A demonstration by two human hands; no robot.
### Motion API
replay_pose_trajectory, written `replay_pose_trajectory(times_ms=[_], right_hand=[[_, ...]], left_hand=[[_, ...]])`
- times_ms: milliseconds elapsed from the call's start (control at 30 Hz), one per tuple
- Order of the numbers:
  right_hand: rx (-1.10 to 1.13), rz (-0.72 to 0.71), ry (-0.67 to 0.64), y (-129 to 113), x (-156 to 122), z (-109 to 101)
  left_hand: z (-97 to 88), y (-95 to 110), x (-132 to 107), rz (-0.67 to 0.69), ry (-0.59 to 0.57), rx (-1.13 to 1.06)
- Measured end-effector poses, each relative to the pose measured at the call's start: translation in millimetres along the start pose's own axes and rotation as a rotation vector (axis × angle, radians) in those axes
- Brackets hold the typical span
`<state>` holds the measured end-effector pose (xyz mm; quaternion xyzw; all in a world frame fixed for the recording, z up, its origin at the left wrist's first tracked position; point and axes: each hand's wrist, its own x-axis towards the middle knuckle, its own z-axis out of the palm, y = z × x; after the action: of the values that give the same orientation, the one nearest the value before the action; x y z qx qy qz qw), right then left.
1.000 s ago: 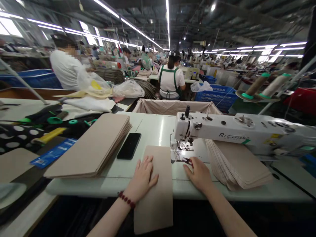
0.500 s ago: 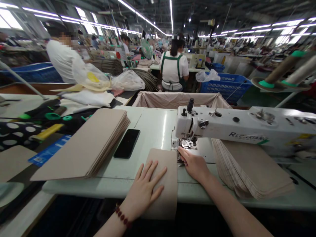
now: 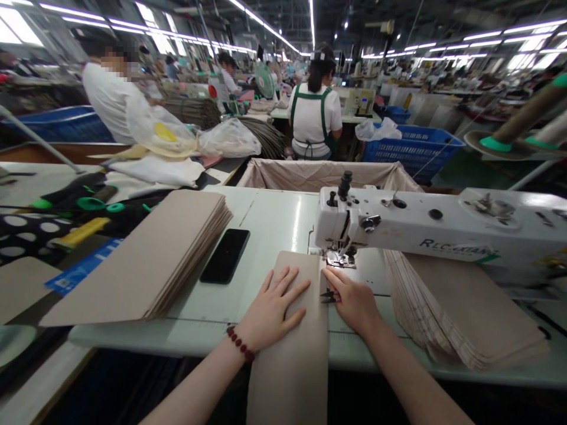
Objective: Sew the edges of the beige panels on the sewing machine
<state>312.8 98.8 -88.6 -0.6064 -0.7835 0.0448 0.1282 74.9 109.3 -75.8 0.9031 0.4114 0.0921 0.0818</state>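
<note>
A beige fabric panel [image 3: 296,348] lies on the sewing table, its far end left of the needle area and its near end hanging over the front edge. My left hand [image 3: 279,304] rests flat on it, fingers spread. At the panel's right edge, my right hand [image 3: 354,298] is closed, with fingertips touching that edge. Dark blades of small thread snips [image 3: 328,297] stick out from under its fingers. Just beyond the fingertips is the presser foot [image 3: 340,258] of the white sewing machine [image 3: 425,221].
A stack of beige panels [image 3: 133,260] lies at left, beside a black phone [image 3: 225,256]. More panels [image 3: 469,301] are piled under the machine arm at right. A cloth-lined bin [image 3: 323,174] stands behind the table. Co-workers sit further back, near a blue crate [image 3: 411,153].
The panel and my left hand have moved forward and slightly right. More of the panel's near end shows. My right hand has drawn back a little from the presser foot, exposing the snips' blades.
</note>
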Motion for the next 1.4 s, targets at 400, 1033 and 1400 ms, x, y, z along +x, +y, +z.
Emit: replay_pose_trajectory(times_ms=[400,1033,1400], right_hand=[[0.033,0.004,0.002,-1.3,0.2,0.3],[0.118,-0.022,0.088,-0.4,4.5,13.6],[0.093,-0.002,0.058,-0.7,2.1,4.9]], left_hand=[[-1.0,0.1,0.3,-0.002,0.015,-0.029],[14.9,-31.0,-2.2,0.104,0.113,0.02],[1.1,-13.3,-3.8,0.042,0.092,-0.051]])
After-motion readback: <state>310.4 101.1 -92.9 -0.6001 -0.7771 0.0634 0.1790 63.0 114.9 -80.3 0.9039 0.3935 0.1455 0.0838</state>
